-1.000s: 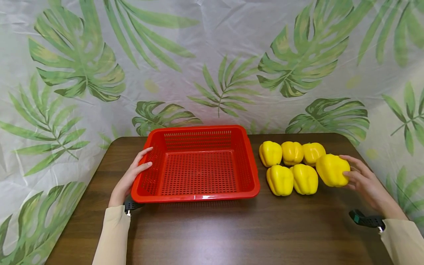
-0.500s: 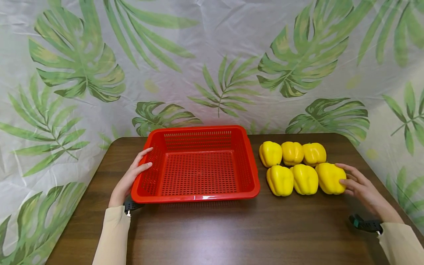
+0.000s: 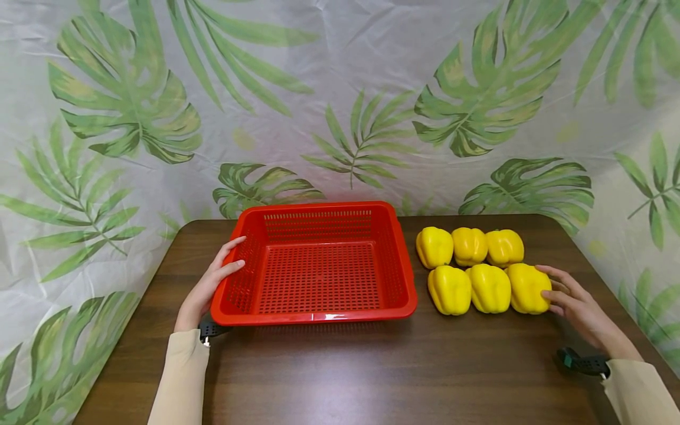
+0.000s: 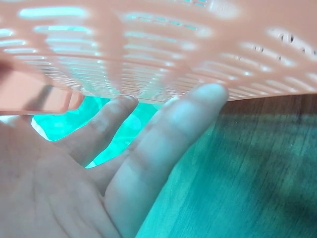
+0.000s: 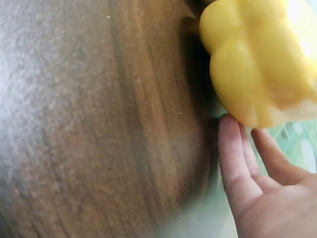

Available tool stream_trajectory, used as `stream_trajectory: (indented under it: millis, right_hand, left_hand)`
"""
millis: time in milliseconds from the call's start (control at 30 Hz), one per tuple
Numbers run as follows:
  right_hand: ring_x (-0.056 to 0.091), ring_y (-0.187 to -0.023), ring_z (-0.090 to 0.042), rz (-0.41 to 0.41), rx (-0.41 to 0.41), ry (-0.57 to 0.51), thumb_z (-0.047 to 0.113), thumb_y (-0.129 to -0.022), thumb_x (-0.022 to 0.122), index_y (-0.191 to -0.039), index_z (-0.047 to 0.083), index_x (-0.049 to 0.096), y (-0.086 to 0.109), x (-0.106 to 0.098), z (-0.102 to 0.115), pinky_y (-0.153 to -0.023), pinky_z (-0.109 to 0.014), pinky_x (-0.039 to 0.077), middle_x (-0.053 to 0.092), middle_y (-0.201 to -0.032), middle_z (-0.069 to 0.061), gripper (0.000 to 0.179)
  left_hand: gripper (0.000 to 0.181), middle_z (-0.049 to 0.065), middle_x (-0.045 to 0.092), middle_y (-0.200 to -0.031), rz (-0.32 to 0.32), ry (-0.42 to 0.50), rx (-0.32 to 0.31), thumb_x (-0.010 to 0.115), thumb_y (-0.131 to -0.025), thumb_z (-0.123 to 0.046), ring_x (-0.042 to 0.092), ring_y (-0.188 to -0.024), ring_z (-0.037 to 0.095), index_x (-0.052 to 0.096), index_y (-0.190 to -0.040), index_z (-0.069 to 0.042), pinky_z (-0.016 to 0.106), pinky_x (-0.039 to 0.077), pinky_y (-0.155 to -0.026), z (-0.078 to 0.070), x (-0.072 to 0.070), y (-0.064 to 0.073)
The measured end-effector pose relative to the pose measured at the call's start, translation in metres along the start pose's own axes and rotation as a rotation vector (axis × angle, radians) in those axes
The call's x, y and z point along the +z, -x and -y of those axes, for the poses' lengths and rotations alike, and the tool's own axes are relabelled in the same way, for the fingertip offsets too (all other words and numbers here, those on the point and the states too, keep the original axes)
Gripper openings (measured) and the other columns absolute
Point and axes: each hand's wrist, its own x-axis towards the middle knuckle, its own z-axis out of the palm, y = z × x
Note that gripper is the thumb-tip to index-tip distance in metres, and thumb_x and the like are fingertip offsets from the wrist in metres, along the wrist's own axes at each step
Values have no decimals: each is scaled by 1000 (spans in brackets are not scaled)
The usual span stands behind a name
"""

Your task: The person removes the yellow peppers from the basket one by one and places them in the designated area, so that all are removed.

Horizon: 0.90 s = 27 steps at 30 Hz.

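A red plastic basket (image 3: 319, 316) with slotted walls stands on the table, nothing in it. My left hand (image 3: 209, 286) holds its left rim, thumb and a finger over the edge; in the left wrist view the other fingers (image 4: 148, 168) lie along the outside wall. To the basket's right, several yellow bell peppers sit in two rows. At the front row's right end is one bell pepper (image 3: 528, 288), resting beside its neighbour (image 3: 489, 288). My right hand (image 3: 584, 310) is at that end pepper's right side, its fairly straight fingertips touching the pepper (image 5: 252, 64) in the right wrist view.
The back row has a left pepper (image 3: 435, 247), a middle pepper (image 3: 470, 246) and a right pepper (image 3: 504, 247). The brown wooden table (image 3: 361, 378) ends at a leaf-patterned cloth (image 3: 361, 88) hanging behind and at the sides.
My right hand has lowered the end pepper onto the table, completing the line of the front row, and its fingers have loosened and slid slightly right. The left hand and basket have stayed put.
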Motion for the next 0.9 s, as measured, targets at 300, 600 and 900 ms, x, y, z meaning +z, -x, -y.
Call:
stream_trajectory:
  millis: [300,600,900]
  right_hand:
    - [53,-105,-2,-21,-11,-29,-7,-100,33,-146,18,34,3,2,-1,-78,-18,49,40,-132,9,52]
    - [51,-111,2,-60,-64,-77,-10,-99,32,-144,14,38,3,0,1,-79,-16,49,43,-133,11,52]
    - [50,-116,-5,-125,-166,-107,-10,-99,30,-145,5,34,-5,4,19,-87,-15,46,51,-131,1,49]
  left_hand:
    - [59,19,21,-146,2,0,0,43,-101,-18,42,-119,41,14,-152,-22,45,51,-87,-1,0,-1]
    - [59,20,21,-147,5,4,-9,43,-101,-17,43,-119,41,14,-152,-21,45,51,-87,0,-2,-3]
    - [59,19,23,-147,8,-29,-7,44,-101,-18,43,-121,43,16,-153,-23,47,50,-87,-2,-7,-3]
